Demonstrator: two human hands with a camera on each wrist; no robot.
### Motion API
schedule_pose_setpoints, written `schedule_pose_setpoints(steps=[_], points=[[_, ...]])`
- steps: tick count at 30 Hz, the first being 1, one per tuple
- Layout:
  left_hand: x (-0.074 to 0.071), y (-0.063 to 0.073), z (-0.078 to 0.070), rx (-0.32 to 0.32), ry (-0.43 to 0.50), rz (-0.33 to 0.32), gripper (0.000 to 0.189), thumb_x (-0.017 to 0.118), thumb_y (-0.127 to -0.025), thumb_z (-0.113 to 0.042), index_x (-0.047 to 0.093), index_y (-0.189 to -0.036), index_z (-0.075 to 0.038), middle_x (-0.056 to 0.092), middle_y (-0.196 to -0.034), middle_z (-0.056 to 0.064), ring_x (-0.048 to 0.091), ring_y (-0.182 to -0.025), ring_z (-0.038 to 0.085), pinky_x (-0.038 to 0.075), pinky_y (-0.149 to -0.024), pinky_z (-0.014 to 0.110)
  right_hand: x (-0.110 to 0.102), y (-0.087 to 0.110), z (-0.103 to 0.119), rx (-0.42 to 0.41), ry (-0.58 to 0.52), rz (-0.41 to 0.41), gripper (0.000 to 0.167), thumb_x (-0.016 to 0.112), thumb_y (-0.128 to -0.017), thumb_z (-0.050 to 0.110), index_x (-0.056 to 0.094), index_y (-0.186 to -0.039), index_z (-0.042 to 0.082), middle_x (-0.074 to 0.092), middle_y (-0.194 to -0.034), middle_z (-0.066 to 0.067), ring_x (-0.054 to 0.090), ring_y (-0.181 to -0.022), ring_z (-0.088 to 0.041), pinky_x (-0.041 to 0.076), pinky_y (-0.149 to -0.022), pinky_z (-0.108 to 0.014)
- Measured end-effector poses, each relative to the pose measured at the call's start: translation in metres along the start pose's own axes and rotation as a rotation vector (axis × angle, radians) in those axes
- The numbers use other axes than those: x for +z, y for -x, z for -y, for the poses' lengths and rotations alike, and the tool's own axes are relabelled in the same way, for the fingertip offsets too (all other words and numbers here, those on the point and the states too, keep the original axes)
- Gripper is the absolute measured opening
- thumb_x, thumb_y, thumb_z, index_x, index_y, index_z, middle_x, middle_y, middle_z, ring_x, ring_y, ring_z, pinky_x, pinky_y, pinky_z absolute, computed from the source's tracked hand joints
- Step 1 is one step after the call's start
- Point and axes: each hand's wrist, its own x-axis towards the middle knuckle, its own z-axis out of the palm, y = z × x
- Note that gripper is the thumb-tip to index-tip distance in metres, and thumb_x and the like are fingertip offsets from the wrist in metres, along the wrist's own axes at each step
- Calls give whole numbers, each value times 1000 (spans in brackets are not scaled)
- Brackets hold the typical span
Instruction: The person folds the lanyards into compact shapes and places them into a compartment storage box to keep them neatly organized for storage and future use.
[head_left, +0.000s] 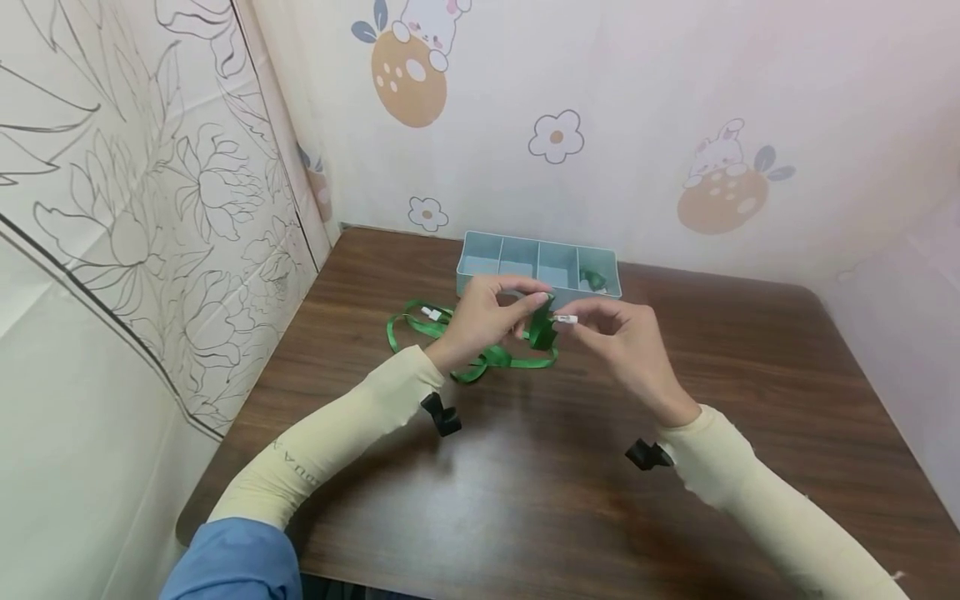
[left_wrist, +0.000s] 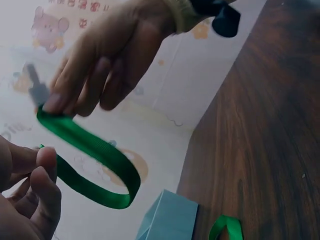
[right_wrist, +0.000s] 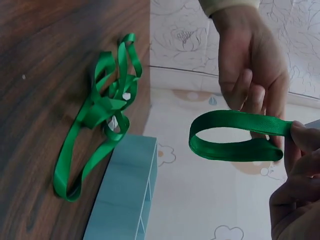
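Green ribbon [head_left: 542,329]: seemed light, slippery; best held beside clip [head_left: 566,319].
Left hand [head_left: 483,318]: I pinched ribbon.
Right hand [head_left: 622,337]: pinched clip end.

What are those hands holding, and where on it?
A green ribbon: the right hand pinches it beside the white fitting, the left hand further along.

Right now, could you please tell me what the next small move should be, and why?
I'd probably bring the right hand to the left hand to gather the green ribbon smaller: both hands pinch it, a slack loop hangs between them, the white clip sits at the right fingertips, and a compact green bundle lies in the divided blue tray.
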Motion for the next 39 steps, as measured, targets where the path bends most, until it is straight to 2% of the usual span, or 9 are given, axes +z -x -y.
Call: schedule_pose_setpoints(steps=[3,8,12,18,20,25,31,35,39], points=[[4,3,-2,26,-17,4,19,72,-100,-22,77,-114,-12,59,-61,15,56,-52,29,51,-43,37,0,-3,-1,-7,6,-20,12,78,-95,20,80,-107,19,77,-107,5,65,-108,-10,50,-93,-28],[9,6,-5,40,4,-20,14,74,-98,-22,77,-108,-13,66,-71,11,57,-52,32,50,-44,38,2,-5,-5,-79,28,-59,13,78,-93,9,79,-106,13,70,-110,2,63,-100,-11,51,-81,-24],[11,7,-3,44,91,-16,12,73,-98,-15,77,-107,-7,73,-81,13,62,-57,32,55,-52,36,4,-5,-2,-130,54,-104,15,77,-91,1,79,-105,8,66,-113,-1,57,-88,-11,46,-70,-22],[12,7,-1,39,159,10,13,71,-98,-7,77,-108,-1,73,-81,18,63,-57,29,54,-54,32,6,0,24,-162,-1,-127,16,70,-91,-10,75,-104,-3,71,-112,-15,59,-96,-13,45,-72,-22],[12,8,-1,34,157,12,13,71,-98,-8,77,-107,-2,72,-78,19,61,-55,27,52,-51,31,5,2,31,-160,-3,-127,15,70,-92,-8,75,-105,-3,72,-108,-16,59,-92,-12,46,-72,-21],[11,9,-2,23,154,19,12,72,-98,-10,77,-107,-4,68,-76,23,56,-53,28,51,-48,34,5,1,30,-109,21,-141,14,72,-92,-5,75,-106,-3,71,-93,-14,52,-76,-16,42,-65,-21],[8,8,2,42,120,54,12,77,-95,-12,77,-106,-6,64,-74,20,54,-60,32,46,-49,44,4,-4,2,-28,3,-144,23,76,-91,0,77,-113,8,73,-103,-6,50,-80,-19,41,-64,-24],[6,7,4,58,87,73,11,76,-96,-15,77,-104,-8,62,-72,15,51,-62,40,44,-49,42,1,-6,-7,51,-20,-73,16,78,-94,15,79,-109,13,75,-105,0,61,-94,-16,49,-77,-27],[3,7,6,37,87,98,10,75,-97,-17,77,-103,-9,63,-78,17,50,-62,41,44,-48,38,-2,-7,-7,122,-41,10,21,79,-93,34,81,-103,15,77,-102,2,64,-103,-15,50,-89,-36]])
